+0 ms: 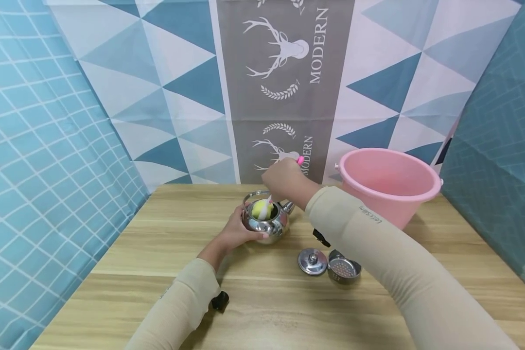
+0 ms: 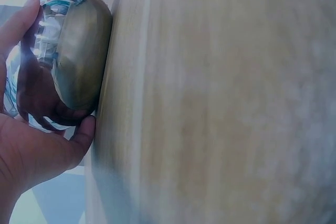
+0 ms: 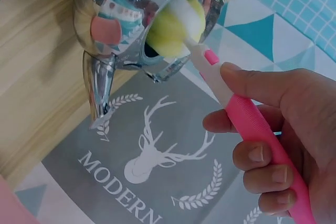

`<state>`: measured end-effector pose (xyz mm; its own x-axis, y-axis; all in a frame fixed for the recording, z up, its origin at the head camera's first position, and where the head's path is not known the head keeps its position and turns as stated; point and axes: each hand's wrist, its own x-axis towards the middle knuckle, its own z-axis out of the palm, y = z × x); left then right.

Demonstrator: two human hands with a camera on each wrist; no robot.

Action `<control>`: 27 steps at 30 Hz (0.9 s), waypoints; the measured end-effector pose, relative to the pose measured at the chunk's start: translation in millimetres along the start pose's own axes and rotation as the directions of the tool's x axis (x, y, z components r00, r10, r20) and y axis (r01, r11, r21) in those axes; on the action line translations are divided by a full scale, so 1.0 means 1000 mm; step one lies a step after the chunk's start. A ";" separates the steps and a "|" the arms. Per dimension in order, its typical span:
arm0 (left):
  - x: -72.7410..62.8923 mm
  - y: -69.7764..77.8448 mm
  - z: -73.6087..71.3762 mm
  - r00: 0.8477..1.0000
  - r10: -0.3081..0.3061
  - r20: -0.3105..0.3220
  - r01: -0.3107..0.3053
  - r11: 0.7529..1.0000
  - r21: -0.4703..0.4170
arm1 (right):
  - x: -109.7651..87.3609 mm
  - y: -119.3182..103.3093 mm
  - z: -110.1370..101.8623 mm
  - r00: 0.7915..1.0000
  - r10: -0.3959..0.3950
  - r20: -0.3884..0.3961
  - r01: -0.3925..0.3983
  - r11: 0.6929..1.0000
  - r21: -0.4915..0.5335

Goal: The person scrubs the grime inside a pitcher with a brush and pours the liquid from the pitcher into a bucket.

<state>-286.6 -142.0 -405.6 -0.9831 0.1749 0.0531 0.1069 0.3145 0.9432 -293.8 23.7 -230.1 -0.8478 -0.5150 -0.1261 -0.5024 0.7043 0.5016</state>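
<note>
A shiny metal teapot stands on the wooden table, its top uncovered and its spout pointing right. My left hand holds it by the left side, thumb and fingers spread around the round body. Above the pot, my right hand grips the pink handle of a sponge brush, fingers wrapped round it and thumb along the top. The brush's yellow and white sponge head sits in the teapot's mouth, its lower part hidden inside. The teapot's arched handle stands up beside the opening.
A metal lid with a knob lies right of the teapot, next to a perforated strainer basket. Behind the right forearm stands a pink bucket. Patterned cloth hangs at the table's far edge.
</note>
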 end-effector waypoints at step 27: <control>0.000 0.000 0.001 1.000 0.000 -0.010 0.000 0.999 0.032 | -0.025 0.030 0.010 0.996 0.030 -0.080 -0.018 0.989 0.150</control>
<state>-286.0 -141.5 -405.5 -0.9846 0.1654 0.0568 0.1115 0.3439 0.9324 -289.0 62.3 -220.5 -0.8463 -0.5311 -0.0418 -0.5070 0.7786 0.3697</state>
